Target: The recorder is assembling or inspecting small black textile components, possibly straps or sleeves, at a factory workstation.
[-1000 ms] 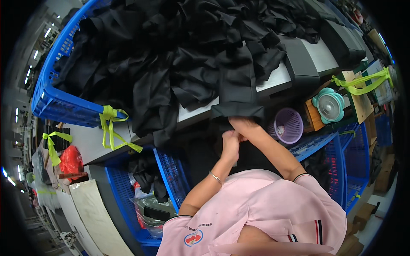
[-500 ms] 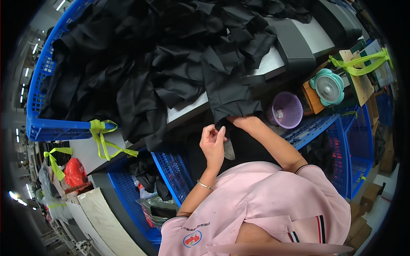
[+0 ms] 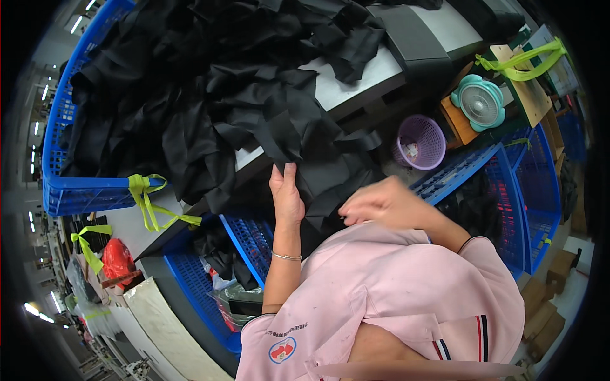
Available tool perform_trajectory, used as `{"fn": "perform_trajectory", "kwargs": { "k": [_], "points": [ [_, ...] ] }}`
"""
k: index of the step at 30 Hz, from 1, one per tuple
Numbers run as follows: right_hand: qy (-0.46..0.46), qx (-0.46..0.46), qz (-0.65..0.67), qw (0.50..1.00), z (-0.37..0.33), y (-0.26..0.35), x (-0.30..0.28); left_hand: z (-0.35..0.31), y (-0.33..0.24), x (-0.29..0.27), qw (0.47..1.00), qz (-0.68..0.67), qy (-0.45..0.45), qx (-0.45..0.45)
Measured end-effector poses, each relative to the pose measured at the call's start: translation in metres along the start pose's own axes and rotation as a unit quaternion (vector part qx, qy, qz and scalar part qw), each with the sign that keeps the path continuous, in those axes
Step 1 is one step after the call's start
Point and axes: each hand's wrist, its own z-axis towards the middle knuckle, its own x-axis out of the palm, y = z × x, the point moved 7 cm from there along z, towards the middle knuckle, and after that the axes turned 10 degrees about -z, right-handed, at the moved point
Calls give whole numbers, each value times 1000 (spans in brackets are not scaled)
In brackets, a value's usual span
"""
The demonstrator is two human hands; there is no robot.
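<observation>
Black fabric pieces (image 3: 210, 108) lie heaped across the grey surface (image 3: 356, 82) and spill out of a blue plastic crate (image 3: 76, 190) at its left end. One black strip (image 3: 318, 171) hangs over the near edge of the surface, in front of the person's chest. The left hand (image 3: 287, 193) is raised with its fingers straight and held together, flat against the left side of this hanging strip; it touches the cloth without closing around it. The right hand (image 3: 375, 203) is blurred, loosely curled, just beside the lower right part of the same strip; whether it grips the cloth cannot be told. A thin bracelet (image 3: 286, 256) circles the left wrist. Yellow-green ribbon (image 3: 149, 200) is tied at the crate's corner. Below the surface stands another blue basket (image 3: 254, 238) holding more dark cloth. To the right sit a small purple basket (image 3: 419, 141) and a teal fan (image 3: 480, 103), well apart from both hands.
</observation>
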Motion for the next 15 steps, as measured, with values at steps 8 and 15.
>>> {"fn": "perform_trajectory", "kwargs": {
  "k": [8, 15],
  "points": [
    [-147, 76, 56, 985, 18, -23, -69, -23, 0, 29, 989, 77, 126, -13],
    [-153, -29, 232, 960, 31, -49, -46, -33, 6, 42, 992, -32, 104, -67]
  ]
}}
